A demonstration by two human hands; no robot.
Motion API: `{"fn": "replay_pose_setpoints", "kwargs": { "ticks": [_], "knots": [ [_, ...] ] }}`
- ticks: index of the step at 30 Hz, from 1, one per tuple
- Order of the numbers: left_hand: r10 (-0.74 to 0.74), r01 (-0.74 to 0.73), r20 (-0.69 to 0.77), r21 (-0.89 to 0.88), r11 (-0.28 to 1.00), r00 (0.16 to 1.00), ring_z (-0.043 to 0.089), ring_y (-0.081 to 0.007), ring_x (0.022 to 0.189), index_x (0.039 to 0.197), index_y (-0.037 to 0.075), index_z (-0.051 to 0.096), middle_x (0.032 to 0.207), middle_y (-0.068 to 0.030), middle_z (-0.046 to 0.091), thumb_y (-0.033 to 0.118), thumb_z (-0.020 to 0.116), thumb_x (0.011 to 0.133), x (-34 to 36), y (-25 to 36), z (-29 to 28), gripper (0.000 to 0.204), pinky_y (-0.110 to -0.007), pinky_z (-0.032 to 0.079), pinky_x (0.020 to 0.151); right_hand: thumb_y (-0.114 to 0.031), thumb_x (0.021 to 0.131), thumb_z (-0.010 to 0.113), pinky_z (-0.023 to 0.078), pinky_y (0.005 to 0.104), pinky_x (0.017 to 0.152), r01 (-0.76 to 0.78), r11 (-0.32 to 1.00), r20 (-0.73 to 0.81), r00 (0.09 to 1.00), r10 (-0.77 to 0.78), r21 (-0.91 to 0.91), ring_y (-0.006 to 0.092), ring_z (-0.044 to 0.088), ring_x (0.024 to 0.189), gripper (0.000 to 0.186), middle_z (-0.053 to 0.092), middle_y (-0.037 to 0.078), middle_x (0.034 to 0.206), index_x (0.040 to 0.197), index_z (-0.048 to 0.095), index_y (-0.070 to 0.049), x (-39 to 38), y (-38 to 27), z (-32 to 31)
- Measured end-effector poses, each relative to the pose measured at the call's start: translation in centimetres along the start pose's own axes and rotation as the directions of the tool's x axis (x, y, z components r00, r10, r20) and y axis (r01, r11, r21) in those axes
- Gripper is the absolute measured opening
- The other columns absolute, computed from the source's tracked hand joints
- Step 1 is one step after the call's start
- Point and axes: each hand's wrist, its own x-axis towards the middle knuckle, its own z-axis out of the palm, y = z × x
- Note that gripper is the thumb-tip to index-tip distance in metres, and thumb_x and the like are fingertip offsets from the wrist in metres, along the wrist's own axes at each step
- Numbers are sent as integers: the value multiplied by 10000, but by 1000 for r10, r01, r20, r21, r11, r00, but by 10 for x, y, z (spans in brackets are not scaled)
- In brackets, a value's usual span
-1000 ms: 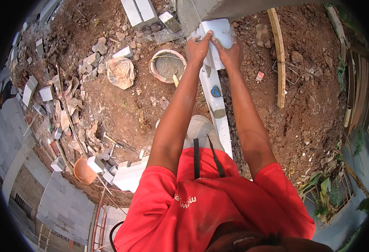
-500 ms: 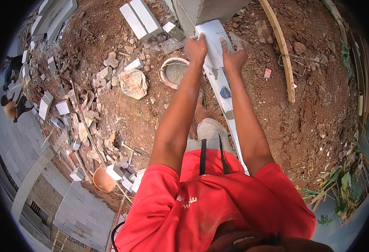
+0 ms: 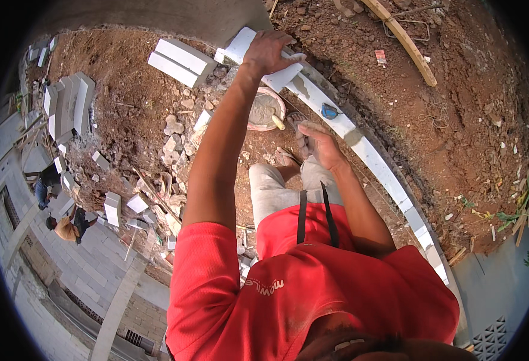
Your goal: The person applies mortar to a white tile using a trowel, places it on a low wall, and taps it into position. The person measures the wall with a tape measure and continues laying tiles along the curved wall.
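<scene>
Largest first: a low course of white blocks [image 3: 378, 157], bowed by the lens, runs from the near right to the far middle, ending beside grey concrete [image 3: 174, 17]. Far right, a timber strip [image 3: 404, 43] on brown soil. Far left, two long white blocks [image 3: 180, 63] lie side by side.

The loose white block [image 3: 283, 78] sits at the far end of the course, under the left hand [image 3: 270, 52]. Pale, smooth, crisp-edged; I take it for aerated concrete: light for its bulk, fully stiff, brittle at corners, likely dusty more than slick. On damp mortar it could skid if pushed off-centre. I would grip the long sides at mid-length, palms flat, and keep fingertips off the arrises.

Mortar bucket [image 3: 284, 111] stands just left of the course, near the block.

Left hand: palm down, thumb spread away from the fingers; its underside is hidden, so I cannot tell whether it pinches or just presses. Right hand [image 3: 324, 147]: loosely cupped, nothing visible in it, apart from the block, nearer than the bucket.

Smallest: a blue object [image 3: 329, 111], kind unclear, on the course; a pale handle [image 3: 278, 122] at the bucket's near rim.
</scene>
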Motion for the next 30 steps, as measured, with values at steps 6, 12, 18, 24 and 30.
{"fn": "replay_pose_setpoints", "kwargs": {
  "ticks": [6, 12, 18, 24, 30],
  "knots": [
    [27, -27, 7, 129, 991, 1000, 663, -276, 1160, 1113, 121, 790, 1176, -111, 744, 728, 520, 920, 2, -11, 8, 692, -475, 375, 1116, -275, 988, 655, 450, 295, 512, -152, 988, -83, 985, 151, -4, 115, 555, 577, 220, 614, 18, 758, 1022, 651, -58, 28, 99, -27],
    [50, -65, 170, 79, 995, 984, 701, -309, 1072, 1132, 113, 785, 1095, -170, 756, 721, 537, 906, 20, -6, -5, 695, -507, 357, 1140, -282, 960, 696, 348, 283, 515, 467, 699, -596, 800, -73, 542, 117, 454, 543, 221, 505, -26, 670, 847, 555, -154, 88, 128, -79],
    [22, -102, 388, 186, 977, 921, 706, -415, 1065, 1238, 149, 751, 1038, -271, 737, 832, 414, 906, 34, -3, -22, 831, -476, 539, 968, -265, 964, 672, 298, 285, 467, 753, 178, -730, 658, -185, 633, 128, 412, 521, 317, 454, -32, 606, 738, 474, -166, 118, 120, -94],
    [12, -185, 442, 352, 917, 897, 673, -435, 1133, 1282, 142, 729, 1131, -285, 718, 845, 350, 912, 47, -10, -18, 880, -490, 505, 1019, -288, 982, 636, 269, 281, 400, 785, -137, -792, 573, -210, 604, 121, 365, 433, 358, 433, -30, 547, 686, 467, -182, 141, 101, -75],
    [-30, -166, 541, 310, 936, 841, 652, -428, 1188, 1331, 148, 701, 1205, -273, 702, 832, 382, 903, 56, -10, -21, 867, -495, 474, 1074, -310, 1002, 585, 270, 283, 376, 776, -402, -873, 412, -260, 486, 130, 353, 411, 407, 397, -29, 507, 630, 468, -193, 147, 80, -95]
  ]
}}
